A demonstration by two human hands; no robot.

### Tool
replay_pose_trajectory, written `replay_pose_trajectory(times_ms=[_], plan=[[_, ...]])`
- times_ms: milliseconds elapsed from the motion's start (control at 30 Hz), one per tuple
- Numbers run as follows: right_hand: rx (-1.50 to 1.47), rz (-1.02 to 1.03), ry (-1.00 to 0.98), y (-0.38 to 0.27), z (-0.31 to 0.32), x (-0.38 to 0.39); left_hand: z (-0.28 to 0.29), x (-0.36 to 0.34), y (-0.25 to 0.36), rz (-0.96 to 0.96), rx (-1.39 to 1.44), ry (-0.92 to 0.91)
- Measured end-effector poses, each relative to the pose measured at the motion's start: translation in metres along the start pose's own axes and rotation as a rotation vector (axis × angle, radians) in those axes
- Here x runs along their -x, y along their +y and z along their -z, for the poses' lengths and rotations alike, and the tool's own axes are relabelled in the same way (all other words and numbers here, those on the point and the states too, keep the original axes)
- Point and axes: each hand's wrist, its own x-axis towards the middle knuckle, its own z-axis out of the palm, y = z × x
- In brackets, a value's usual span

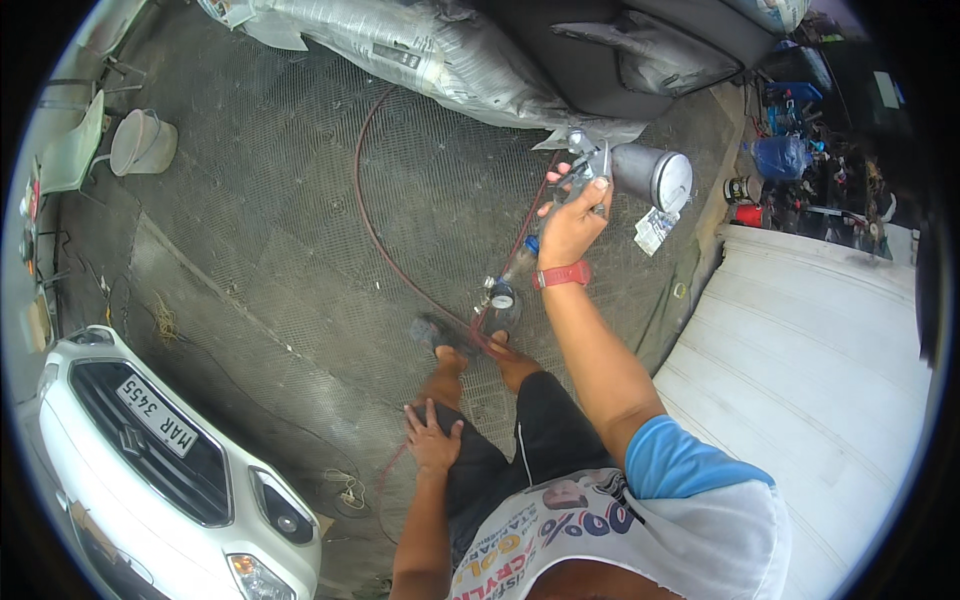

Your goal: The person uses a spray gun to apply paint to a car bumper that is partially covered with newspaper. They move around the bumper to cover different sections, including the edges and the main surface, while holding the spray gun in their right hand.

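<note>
My right hand (570, 228), with a red watch at the wrist, is raised in front of me and closed round the handle of a metal spray gun (598, 165). A grey cylindrical paint cup (650, 177) sticks out to the gun's right. From the grip a dark red air hose (358, 170) runs down, with a filter and round gauge (502, 298) hanging near my feet. Beyond the gun stands a dark vehicle body (590, 85), partly wrapped in newspaper and masking sheet (440, 65). My left hand (434, 442) rests on my thigh, fingers spread and holding nothing.
The hose loops over the textured floor. A white car (200, 530) stands at lower left, a bucket (143, 142) and green chair (78, 150) at upper left. To the right are a white ribbed panel (800, 350) and cluttered tools (800, 170). Paper scraps (657, 230) lie below the cup.
</note>
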Motion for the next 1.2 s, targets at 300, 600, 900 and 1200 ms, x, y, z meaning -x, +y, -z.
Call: replay_pose_trajectory(times_ms=[300,600,900,1200], plan=[[-0.149,0.245,-0.303,-0.036,-0.103,0.038,0.025,-0.045,-0.019,0.093,-0.406,-0.465],[-0.089,0.483,0.017,0.076,-0.189,0.051,0.113,-0.122,-0.081,0.049,-0.332,-0.325],[-0.03,0.439,0.377,0.144,-0.189,-0.002,0.154,-0.153,-0.104,-0.041,-0.421,-0.246],[-0.01,0.103,0.733,0.223,-0.133,-0.075,0.166,-0.166,-0.113,-0.109,-0.484,-0.219]])
